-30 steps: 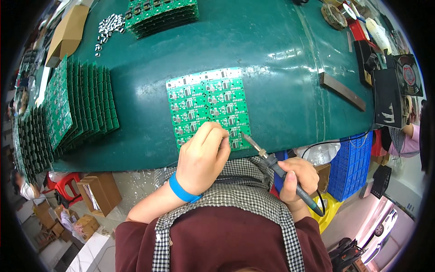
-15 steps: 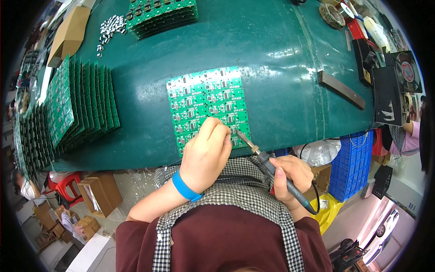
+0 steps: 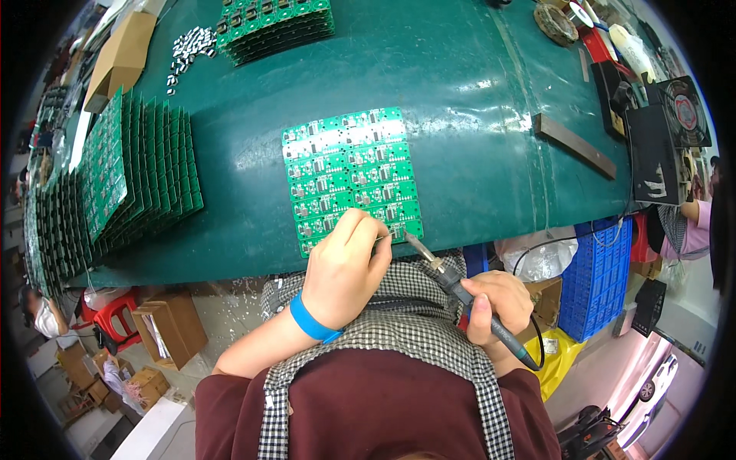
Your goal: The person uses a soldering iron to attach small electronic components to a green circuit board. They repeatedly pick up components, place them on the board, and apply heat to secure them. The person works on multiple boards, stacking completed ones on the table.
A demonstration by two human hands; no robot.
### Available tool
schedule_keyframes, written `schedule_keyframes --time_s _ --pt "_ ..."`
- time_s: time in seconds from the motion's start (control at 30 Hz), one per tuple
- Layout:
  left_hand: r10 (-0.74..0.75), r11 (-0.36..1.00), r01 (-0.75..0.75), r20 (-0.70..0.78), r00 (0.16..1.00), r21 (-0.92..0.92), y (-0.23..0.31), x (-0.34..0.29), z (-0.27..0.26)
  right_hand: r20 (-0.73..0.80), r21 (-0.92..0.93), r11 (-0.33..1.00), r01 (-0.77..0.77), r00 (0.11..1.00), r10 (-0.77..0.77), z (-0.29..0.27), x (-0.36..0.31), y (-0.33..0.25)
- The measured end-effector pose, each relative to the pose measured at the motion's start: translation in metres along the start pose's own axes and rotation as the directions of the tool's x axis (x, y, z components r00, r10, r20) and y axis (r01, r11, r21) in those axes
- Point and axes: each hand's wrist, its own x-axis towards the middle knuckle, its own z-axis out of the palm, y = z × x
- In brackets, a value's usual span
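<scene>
A green circuit board panel, dotted with small dark chips and silver parts, lies flat by the table's near edge. My right hand is closed around the grey handle of a soldering iron. The iron's tip points up and left onto the panel's lower right corner. Over the lower middle of the panel is my left hand, its thumb and forefinger pinched together. A short, thin strand that looks like solder wire shows at those fingertips, close to the iron's tip; the rest is hidden by the hand.
Stacked circuit boards stand at the left, with another board stack at the far side. Small silver parts are heaped beside it. A dark metal bar and a black fan box sit at the right.
The iron's tip and my right hand have shifted slightly right and down, toward the panel's lower right corner. My left hand stays pinched, slightly lower. The panel appears slightly higher in view.
</scene>
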Motion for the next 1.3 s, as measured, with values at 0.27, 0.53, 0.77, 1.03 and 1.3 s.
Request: schedule_keyframes --time_s 0.27,0.53,0.77,1.03,1.3 --pt "0.025 1.0 -0.025 0.026 0.999 0.0 -0.001 -0.002 0.002 0.019 -0.015 1.0 -0.002 1.0 0.002 0.003 -0.002 -0.002" --pt "0.086 0.996 -0.089 0.085 0.993 0.025 -0.002 -0.002 0.002 0.026 -0.023 1.0 0.004 1.0 -0.003 0.002 -0.007 -0.008" --pt "0.059 0.997 -0.057 -0.036 0.998 0.049 -0.005 -0.006 -0.012 -0.087 -0.035 0.998 -0.046 0.995 0.043 0.0 -0.015 -0.012" --pt "-0.067 0.969 0.148 -0.367 0.928 0.196 -0.044 -0.004 -0.077 -0.157 -0.065 0.997 -0.043 0.987 0.032 0.006 -0.002 -0.01" --pt "0.349 0.872 0.012 -0.64 0.685 0.489 -0.039 0.06 -0.112 -0.179 0.067 0.986 -0.152 0.971 0.161 0.01 0.015 -0.002"
